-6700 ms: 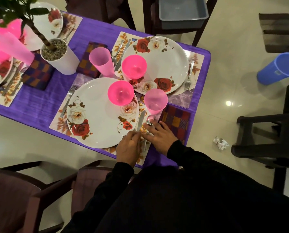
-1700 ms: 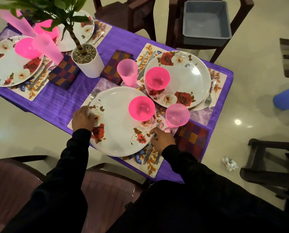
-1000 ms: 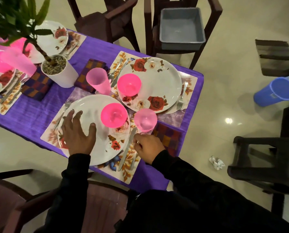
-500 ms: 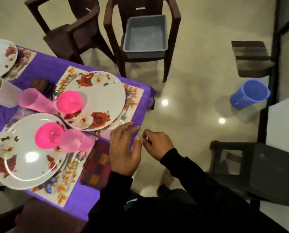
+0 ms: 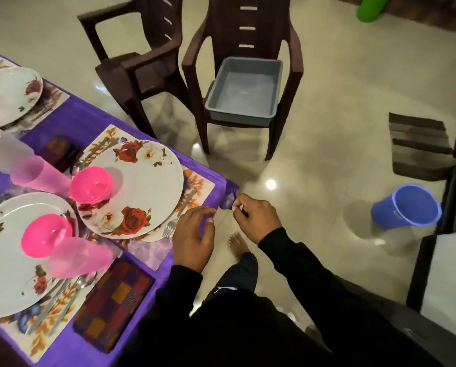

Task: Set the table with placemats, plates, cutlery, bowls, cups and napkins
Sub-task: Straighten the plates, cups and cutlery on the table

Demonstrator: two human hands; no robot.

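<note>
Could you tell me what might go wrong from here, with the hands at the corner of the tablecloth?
The right hand pinches the purple tablecloth at its corner; a hard tug could shift the place settings. The translucent pink plastic cup beside the nearer plate looks most likely to topple. The silver fork by the floral white plate lies near the table edge, close to the left hand, and a brush might knock it off.

Purple-clothed table (image 5: 83, 123) – placemats (image 5: 197, 186), napkin (image 5: 115, 300) on it.
</note>
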